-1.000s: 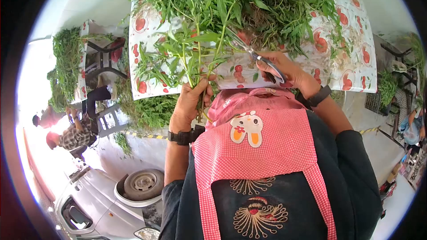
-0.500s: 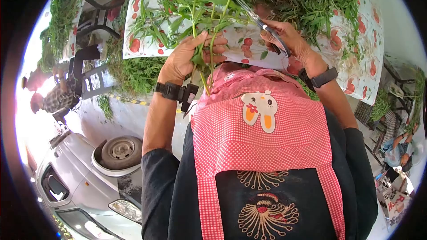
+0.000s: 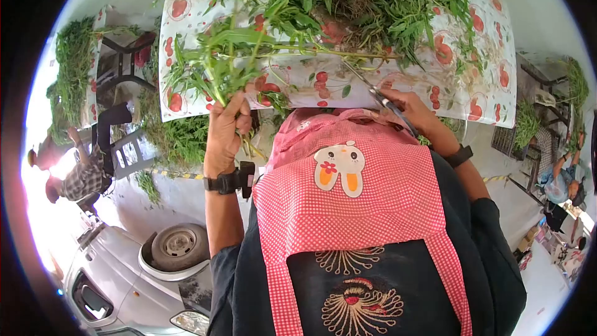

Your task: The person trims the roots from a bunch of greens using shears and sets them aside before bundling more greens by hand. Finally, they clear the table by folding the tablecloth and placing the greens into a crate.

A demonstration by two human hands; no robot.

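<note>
At the left end of the fruit cloth (image 3: pixel 459 90), near the front edge, closed snug around a small bunch of green stems (image 3: pixel 217 78) with the left hand (image 3: pixel 229 121). Standing up out of the top of the fist, away from the body, leafy and leaning a bit to the left. Poking out under the fist too, with bare ends down by the pink apron (image 3: pixel 348 218), pointing down and a little to the right. Next, in the middle, down to just a long thin stem (image 3: pixel 367 55), lying flat and side to side, almost in line with the front edge of the cloth. Hard to see where joined, if joined at all, to the bunch. Then, at the right, closed around the scissors (image 3: pixel 375 91) with the right hand (image 3: pixel 418 112). Slanting up and to the left, away from the body, with tips close to the long thin stem. Too thin and small to tell blades open or shut. Well apart, hand from hand. Much closer to the left hand than to the scissors, with the held bunch right in the left fist.
</note>
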